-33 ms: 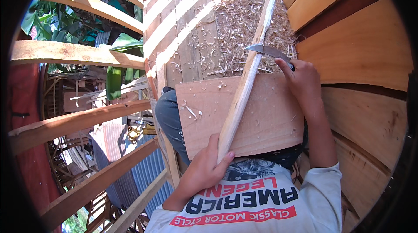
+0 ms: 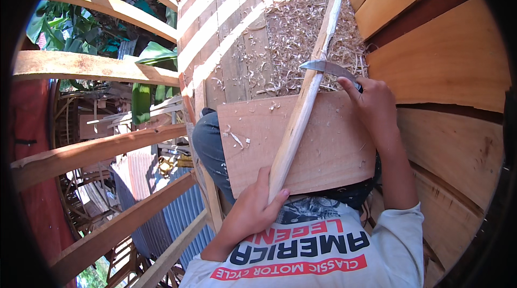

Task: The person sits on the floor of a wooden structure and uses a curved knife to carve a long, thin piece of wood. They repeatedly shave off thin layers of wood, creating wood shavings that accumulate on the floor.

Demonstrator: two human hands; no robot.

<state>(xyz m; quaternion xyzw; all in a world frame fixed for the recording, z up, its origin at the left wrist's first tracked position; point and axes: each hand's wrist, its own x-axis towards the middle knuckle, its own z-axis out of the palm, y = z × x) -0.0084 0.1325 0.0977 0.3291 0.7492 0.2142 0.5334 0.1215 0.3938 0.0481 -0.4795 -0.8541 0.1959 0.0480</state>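
Observation:
My left hand [image 2: 257,205] is closed around the near end of a long wooden stick [image 2: 299,121], which slants away from me to the upper right. In my right hand [image 2: 371,96] is a knife with a curved blade [image 2: 328,67]; its handle is mostly hidden by my fingers. The blade lies across the stick, past its middle, and looks to be touching the wood. Beyond the blade the stick's surface is pale and freshly cut. Under the stick a flat wooden board [image 2: 253,153] rests on my lap, with a few shavings on it.
Curled wood shavings [image 2: 291,35] cover much of the plank floor [image 2: 226,29] ahead. A wall of wide planks [image 2: 441,56] rises close by my right arm. At the left, open wooden rails [image 2: 102,148] show corrugated roofing sheets [image 2: 177,207], stacked wood and green leaves beyond.
The knife blade has slid slightly along the stick toward me, my right hand drawing back a little with it. My left hand and the stick stay nearly still.

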